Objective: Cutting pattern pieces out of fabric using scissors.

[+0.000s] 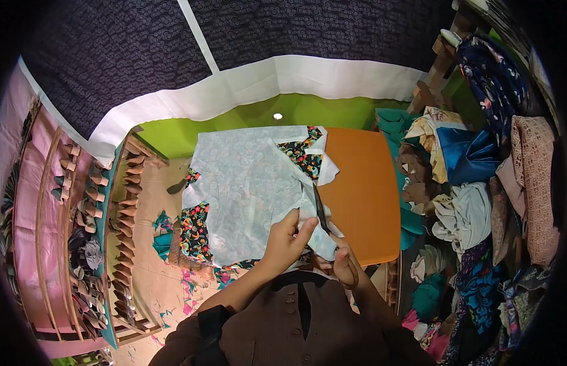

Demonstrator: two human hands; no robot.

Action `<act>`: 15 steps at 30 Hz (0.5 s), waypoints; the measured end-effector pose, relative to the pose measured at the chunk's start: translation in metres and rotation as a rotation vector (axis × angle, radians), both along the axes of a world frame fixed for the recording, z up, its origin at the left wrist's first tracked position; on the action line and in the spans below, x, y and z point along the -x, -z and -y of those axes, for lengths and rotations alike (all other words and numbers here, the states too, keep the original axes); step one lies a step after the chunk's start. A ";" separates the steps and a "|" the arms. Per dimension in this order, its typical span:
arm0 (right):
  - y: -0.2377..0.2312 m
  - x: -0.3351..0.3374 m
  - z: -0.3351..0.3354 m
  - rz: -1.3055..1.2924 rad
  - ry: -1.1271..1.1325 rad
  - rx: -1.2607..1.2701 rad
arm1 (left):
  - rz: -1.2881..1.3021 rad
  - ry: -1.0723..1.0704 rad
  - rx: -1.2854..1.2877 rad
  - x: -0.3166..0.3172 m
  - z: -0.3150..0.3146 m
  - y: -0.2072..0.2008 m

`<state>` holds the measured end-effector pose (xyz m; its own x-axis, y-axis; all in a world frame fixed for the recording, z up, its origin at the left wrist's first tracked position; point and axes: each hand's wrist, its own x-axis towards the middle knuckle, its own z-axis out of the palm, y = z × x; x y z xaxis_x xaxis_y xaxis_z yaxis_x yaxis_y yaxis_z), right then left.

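A large piece of cloth (241, 177) lies over the orange table (363, 195), pale back side up. Folded edges and gaps show its black face with a bright floral print. My left hand (285, 241) pinches the cloth near its right edge, thumb on top. In my right hand (342, 265) is a pair of scissors (321, 207), its dark blades pointing away from me along the cloth, beside my left thumb. A narrow strip of cloth (325, 244) hangs by the blades toward my right hand. How far the blades are apart cannot be made out.
Wooden racks with rows of shoe lasts (126, 238) stand at the left. Piled fabrics (466, 207) crowd shelves at the right. Colourful scraps (189, 287) litter the floor left of me. A dark patterned curtain (320, 30) with a white hem hangs beyond the table.
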<state>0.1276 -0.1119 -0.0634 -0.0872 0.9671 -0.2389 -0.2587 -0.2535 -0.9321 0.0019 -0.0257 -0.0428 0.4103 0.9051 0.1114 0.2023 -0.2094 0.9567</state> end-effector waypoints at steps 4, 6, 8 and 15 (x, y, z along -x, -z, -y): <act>0.007 0.000 0.003 -0.043 0.022 0.004 | 0.089 -0.033 0.082 0.000 0.001 0.005; -0.007 0.003 0.001 -0.025 0.022 -0.045 | 0.142 -0.038 0.103 0.004 -0.002 0.014; -0.012 0.003 -0.002 -0.009 0.020 -0.093 | 0.175 0.033 -0.019 0.010 -0.007 0.016; -0.021 -0.003 -0.004 0.163 -0.041 -0.180 | 0.250 0.011 0.248 0.007 -0.006 0.007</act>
